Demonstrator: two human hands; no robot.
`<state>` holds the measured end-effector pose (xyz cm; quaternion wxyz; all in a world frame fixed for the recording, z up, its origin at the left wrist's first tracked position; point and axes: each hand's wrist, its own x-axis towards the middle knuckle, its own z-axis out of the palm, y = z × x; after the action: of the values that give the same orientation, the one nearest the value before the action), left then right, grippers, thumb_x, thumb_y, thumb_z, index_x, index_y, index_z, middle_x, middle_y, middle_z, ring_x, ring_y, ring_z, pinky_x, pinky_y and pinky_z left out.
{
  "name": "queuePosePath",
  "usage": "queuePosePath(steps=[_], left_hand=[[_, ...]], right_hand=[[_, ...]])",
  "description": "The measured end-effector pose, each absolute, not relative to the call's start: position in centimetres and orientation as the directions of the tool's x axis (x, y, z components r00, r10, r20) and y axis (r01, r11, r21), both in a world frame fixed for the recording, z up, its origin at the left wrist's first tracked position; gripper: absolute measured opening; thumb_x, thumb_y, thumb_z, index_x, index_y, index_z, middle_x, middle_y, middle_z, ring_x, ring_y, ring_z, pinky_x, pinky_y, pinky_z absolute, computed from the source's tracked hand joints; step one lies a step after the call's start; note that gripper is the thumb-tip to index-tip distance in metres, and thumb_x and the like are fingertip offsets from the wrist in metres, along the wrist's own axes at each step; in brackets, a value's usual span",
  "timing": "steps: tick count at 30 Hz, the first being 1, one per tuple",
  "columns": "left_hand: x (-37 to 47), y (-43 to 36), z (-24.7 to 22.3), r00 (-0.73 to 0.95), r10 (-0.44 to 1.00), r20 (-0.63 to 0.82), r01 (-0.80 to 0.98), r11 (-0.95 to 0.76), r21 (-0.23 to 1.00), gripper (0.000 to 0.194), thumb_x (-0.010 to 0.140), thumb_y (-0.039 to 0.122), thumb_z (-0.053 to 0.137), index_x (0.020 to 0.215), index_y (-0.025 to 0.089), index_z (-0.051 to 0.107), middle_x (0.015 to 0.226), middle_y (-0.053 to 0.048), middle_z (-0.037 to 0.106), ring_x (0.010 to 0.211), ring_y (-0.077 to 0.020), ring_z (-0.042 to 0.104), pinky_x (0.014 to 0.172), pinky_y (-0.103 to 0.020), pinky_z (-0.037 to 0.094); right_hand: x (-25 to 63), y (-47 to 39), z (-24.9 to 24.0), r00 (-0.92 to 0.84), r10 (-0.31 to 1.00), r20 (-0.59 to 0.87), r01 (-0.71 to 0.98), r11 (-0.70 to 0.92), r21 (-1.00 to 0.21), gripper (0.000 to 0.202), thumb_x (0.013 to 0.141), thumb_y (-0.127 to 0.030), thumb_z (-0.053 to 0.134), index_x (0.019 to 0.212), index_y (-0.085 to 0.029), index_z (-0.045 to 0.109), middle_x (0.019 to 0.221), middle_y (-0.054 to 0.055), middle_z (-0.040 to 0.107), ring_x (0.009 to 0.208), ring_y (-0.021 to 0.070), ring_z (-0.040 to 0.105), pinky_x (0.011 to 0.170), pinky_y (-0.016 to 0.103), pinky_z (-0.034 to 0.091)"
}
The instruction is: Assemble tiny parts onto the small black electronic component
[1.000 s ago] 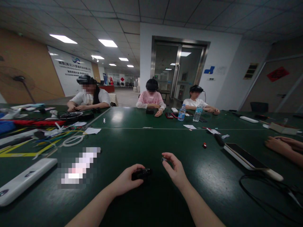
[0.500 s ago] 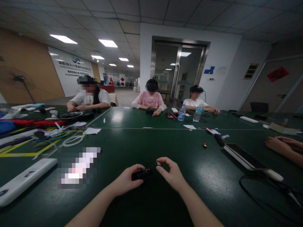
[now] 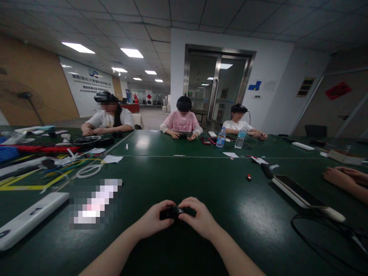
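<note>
Between its thumb and fingers my left hand (image 3: pixel 153 222) grips a small black object (image 3: pixel 169 212) just above the green table (image 3: pixel 184 176). My right hand (image 3: pixel 199 218) is curled in from the right, thumb and fingertips closed on a small dark piece with a shiny side (image 3: pixel 180 211). That piece meets the right end of the black object. Its exact shape is too small and dark to tell.
A white power bank-like case (image 3: pixel 33 220) and a blurred bright phone-like item (image 3: pixel 96 203) lie left. Right are a small red object (image 3: pixel 248 177), a dark-screened device (image 3: pixel 300 191), black cables (image 3: pixel 319 237) and another person's hands (image 3: pixel 342 176). Two bottles (image 3: pixel 220 137) stand farther back.
My right hand has moved left with the small piece, closing the gap to the black object. My left hand has stayed nearly still. The person in pink opposite has shifted their hands.
</note>
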<state>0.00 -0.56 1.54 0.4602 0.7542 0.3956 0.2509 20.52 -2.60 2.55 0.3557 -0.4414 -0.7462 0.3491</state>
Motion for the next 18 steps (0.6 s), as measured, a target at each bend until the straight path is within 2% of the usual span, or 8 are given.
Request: queuePosePath(steps=[8,12,18], left_hand=[[0.06,-0.56,1.36,0.568,0.822,0.042,0.362,-0.295,0.884,0.037,0.072,0.018,0.061,0.109,0.02,0.053,0.107,-0.003,0.063,0.101,-0.0199,0.057,0.091,-0.031,0.042],[-0.05,-0.47,1.18,0.578,0.816,0.009,0.381,-0.28,0.881,0.037,0.074,0.022,0.062,0.109,0.02,0.053,0.107,-0.002,0.062,0.099,-0.0196,0.058,0.087,-0.031,0.044],[-0.11,-0.46,1.26,0.572,0.82,-0.011,0.387,-0.259,0.885,0.039,0.074,0.023,0.061,0.112,0.02,0.052,0.106,-0.003,0.062,0.097,-0.0197,0.058,0.085,-0.031,0.045]], right_hand=[[19.94,-2.67,2.44,-0.365,0.919,0.148,0.486,0.324,-0.812,0.019,0.071,-0.024,0.067,0.09,-0.029,0.067,0.105,0.001,0.056,0.104,0.0218,0.05,0.092,0.04,0.039],[20.03,-2.56,2.07,-0.379,0.92,0.1,0.509,0.297,-0.808,0.019,0.071,-0.026,0.067,0.089,-0.031,0.067,0.107,0.0,0.056,0.105,0.0229,0.05,0.092,0.042,0.039],[20.29,-2.84,2.37,-0.382,0.916,0.121,0.526,0.323,-0.786,0.027,0.072,-0.027,0.066,0.098,-0.034,0.064,0.106,-0.001,0.059,0.102,0.0235,0.053,0.088,0.041,0.042]])
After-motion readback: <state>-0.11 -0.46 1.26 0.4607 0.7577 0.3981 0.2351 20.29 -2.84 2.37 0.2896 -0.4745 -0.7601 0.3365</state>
